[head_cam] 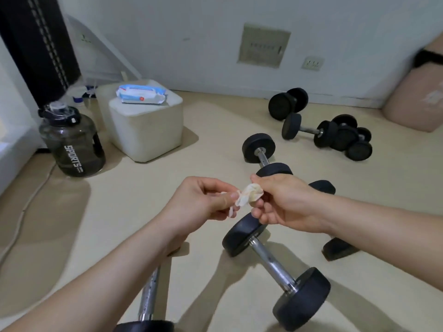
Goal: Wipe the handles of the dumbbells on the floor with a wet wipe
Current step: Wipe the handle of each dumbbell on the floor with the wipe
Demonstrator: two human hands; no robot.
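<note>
Just above the nearest dumbbell [271, 262] and its chrome handle, the left hand [203, 200] and right hand [285, 200] hold a crumpled wet wipe [249, 194] between them, the fingers [227, 198] of both pinched on it. Wadded so small, it may tear or slip free if they tug. Further dumbbells [262, 156] lie beyond that handle.

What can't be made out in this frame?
Head view:
- the half-covered dumbbell: its handle is hidden by the right hand and forearm.
- the nearest dumbbell: its upper end is hidden by the left forearm, its lower plate cut by the bottom edge.
- the wet wipe, pinched between the left hand and the right hand: crumpled, soiling unclear.
- the wipes pack: label too small.
- the far dumbbell pile: overlapping, count unclear.
</note>
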